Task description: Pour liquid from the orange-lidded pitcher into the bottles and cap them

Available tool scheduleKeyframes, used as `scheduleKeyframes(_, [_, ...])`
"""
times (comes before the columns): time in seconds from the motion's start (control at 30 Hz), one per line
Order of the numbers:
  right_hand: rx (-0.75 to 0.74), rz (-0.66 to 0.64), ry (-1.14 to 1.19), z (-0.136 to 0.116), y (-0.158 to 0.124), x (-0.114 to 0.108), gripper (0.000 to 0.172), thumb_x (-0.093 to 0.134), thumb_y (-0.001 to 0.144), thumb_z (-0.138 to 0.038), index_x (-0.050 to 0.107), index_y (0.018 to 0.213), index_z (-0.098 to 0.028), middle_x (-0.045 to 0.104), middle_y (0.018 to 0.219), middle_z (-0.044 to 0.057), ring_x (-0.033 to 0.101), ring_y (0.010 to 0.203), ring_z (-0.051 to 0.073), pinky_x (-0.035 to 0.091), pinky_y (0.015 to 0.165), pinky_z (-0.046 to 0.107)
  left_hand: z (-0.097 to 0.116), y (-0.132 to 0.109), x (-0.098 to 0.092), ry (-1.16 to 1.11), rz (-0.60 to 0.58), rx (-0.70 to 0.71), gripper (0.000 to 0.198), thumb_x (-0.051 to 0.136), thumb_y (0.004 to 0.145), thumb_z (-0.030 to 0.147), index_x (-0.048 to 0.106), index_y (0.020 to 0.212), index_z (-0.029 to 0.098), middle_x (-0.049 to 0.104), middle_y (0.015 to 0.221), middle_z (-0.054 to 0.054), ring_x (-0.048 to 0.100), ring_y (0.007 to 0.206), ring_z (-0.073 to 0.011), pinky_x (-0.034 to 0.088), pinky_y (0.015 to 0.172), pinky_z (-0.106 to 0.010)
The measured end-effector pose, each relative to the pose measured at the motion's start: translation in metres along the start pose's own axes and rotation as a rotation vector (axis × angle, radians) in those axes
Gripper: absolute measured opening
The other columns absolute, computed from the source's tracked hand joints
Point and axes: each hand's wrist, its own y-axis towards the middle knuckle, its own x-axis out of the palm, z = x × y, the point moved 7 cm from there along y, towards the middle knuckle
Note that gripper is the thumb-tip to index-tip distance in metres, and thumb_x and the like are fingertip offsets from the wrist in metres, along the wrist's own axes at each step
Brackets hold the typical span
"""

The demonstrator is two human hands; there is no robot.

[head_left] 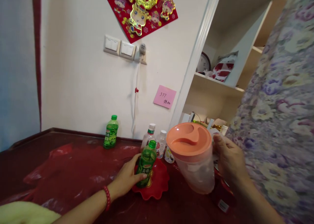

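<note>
My left hand (131,176) is wrapped round a green drink bottle (147,160) with a green cap. That bottle stands, slightly tilted in view, over a red scalloped plate (160,178). On the right, my right hand (228,153) grips the handle side of a translucent plastic pitcher (198,173), which has an orange lid (188,140). The handle itself is mostly hidden by my fingers. The pitcher leans in view, and I cannot tell whether its base touches the table.
Another green bottle (111,132) stands by the wall on the dark red table (80,171). Behind the plate are a clear bottle (150,132) and a white-capped bottle (161,142). A red container (224,196) sits beside the pitcher. A floral curtain (277,126) hangs at right, near shelves (218,81).
</note>
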Motion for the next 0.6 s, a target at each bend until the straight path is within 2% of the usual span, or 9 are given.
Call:
scheduleKeyframes(0.07, [-0.009,0.03,-0.117,-0.003,0.003,0.006,0.053,0.067,0.077,-0.07,0.053,0.058,-0.022,0.047,0.05,-0.004,0.042,0.048,0.013,0.033,0.047,0.027,-0.002,-0.001,0.0,0.0,0.012,-0.006,0.066,0.072,0.075,0.03,0.049,0.137,0.022,0.066,0.133,-0.012,0.059,0.126,-0.0312,0.041,0.11,-0.042])
scheduleKeyframes(0.17, [-0.026,0.005,-0.242,-0.014,0.009,0.02,0.058,0.065,0.074,-0.075,0.048,0.053,-0.023,0.043,0.048,-0.004,0.038,0.048,0.013,0.029,0.046,0.027,-0.004,-0.002,0.0,0.015,0.035,-0.026,0.068,0.073,0.074,0.03,0.051,0.137,0.022,0.065,0.135,-0.012,0.058,0.127,-0.0321,0.042,0.109,-0.042])
scheduleKeyframes(0.33, [-0.059,0.009,-0.309,-0.031,0.018,0.037,0.06,0.064,0.067,-0.079,0.043,0.05,-0.025,0.04,0.047,-0.004,0.036,0.049,0.013,0.028,0.046,0.027,-0.004,-0.005,0.0,0.029,0.03,-0.03,0.069,0.072,0.073,0.027,0.05,0.139,0.023,0.065,0.135,-0.01,0.06,0.124,-0.032,0.044,0.107,-0.041])
scheduleKeyframes(0.47, [-0.134,-0.005,-0.345,-0.032,0.028,0.045,0.058,0.064,0.073,-0.073,0.042,0.051,-0.025,0.04,0.05,-0.004,0.036,0.052,0.014,0.029,0.05,0.028,-0.002,-0.005,-0.001,0.024,0.023,-0.037,0.068,0.073,0.072,0.024,0.052,0.137,0.025,0.067,0.133,-0.008,0.061,0.12,-0.031,0.045,0.105,-0.041])
scheduleKeyframes(0.6, [-0.175,-0.028,-0.384,-0.035,0.036,0.052,0.051,0.065,0.076,-0.067,0.049,0.053,-0.024,0.043,0.052,-0.004,0.039,0.054,0.014,0.03,0.051,0.028,-0.002,-0.005,-0.002,0.036,0.029,-0.05,0.067,0.074,0.071,0.026,0.053,0.135,0.025,0.067,0.131,-0.009,0.062,0.119,-0.0313,0.046,0.103,-0.042])
